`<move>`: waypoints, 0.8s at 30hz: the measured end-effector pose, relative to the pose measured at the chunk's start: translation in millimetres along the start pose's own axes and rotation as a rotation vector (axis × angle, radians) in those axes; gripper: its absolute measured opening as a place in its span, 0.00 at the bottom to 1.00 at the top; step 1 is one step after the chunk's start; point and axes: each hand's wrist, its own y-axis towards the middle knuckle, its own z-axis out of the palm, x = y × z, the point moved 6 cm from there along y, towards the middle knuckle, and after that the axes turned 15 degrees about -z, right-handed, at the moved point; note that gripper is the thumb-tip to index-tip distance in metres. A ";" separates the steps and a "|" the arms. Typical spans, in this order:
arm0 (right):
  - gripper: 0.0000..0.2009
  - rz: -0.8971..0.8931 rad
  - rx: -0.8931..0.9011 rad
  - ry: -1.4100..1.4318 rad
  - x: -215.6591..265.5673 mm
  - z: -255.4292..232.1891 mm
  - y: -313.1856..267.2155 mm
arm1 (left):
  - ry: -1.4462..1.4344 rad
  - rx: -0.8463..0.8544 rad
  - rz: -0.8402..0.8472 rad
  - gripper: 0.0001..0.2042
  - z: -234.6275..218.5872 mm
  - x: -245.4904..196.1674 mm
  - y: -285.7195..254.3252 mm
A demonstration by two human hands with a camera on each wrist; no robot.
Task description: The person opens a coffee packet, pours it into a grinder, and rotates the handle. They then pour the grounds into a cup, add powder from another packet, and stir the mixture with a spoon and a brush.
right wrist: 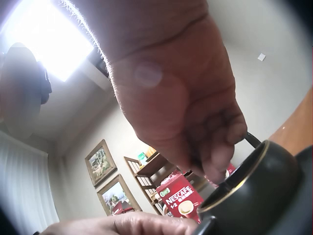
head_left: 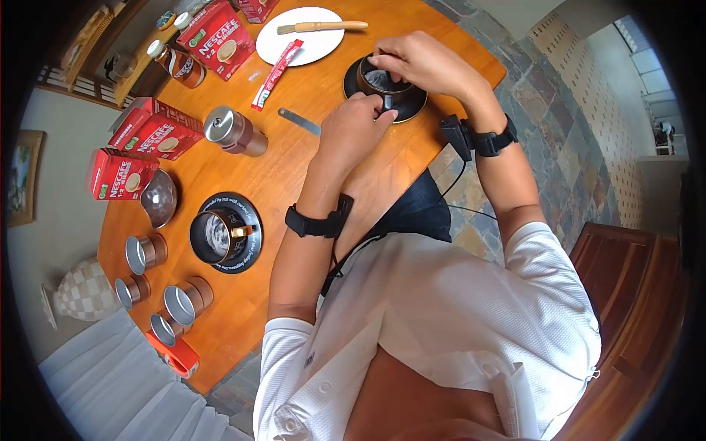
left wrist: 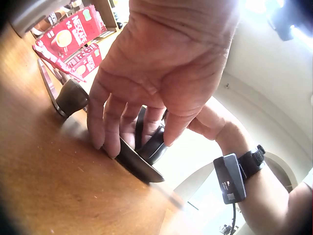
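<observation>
A black cup with a gold rim stands on a black saucer, with whitish froth on dark contents inside. My left hand grips this cup by its handle, and in the left wrist view several fingers reach down to the saucer. Above the cup's mouth, my right hand has its fingers bent, their tips at the rim. A thin dark handle shows past those fingertips; the rest of it is hidden. A flat metal strip lies beside my left hand.
A second black cup sits on its own saucer. Around stand a metal canister, Nescafe boxes, a coffee jar and several metal tins. A white plate carries a brush and a red sachet.
</observation>
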 end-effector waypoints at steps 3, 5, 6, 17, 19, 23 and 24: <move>0.15 0.063 0.022 0.183 -9.9 7.7 7.3 | 0.017 0.020 -0.017 0.14 0.5 -0.4 0.0; 0.16 0.013 -0.150 0.192 -22.5 0.5 12.7 | 0.009 0.016 -0.019 0.14 0.1 -0.4 0.3; 0.16 0.013 -0.145 0.189 -28.2 0.4 10.6 | 0.017 0.016 -0.022 0.14 0.6 0.1 0.6; 0.16 0.088 0.031 0.245 -19.7 -2.9 7.1 | -0.021 -0.036 0.024 0.15 -1.5 -1.2 -1.4; 0.16 0.053 -0.023 0.233 -26.4 -0.1 11.1 | 0.021 0.023 -0.035 0.15 0.2 0.1 0.1; 0.15 -0.034 -0.041 0.038 -34.6 -5.6 12.6 | 0.003 0.019 -0.026 0.15 0.7 0.5 0.3; 0.15 -0.036 -0.039 0.040 -34.9 -6.6 11.6 | -0.003 0.022 -0.032 0.14 0.0 -0.1 -0.4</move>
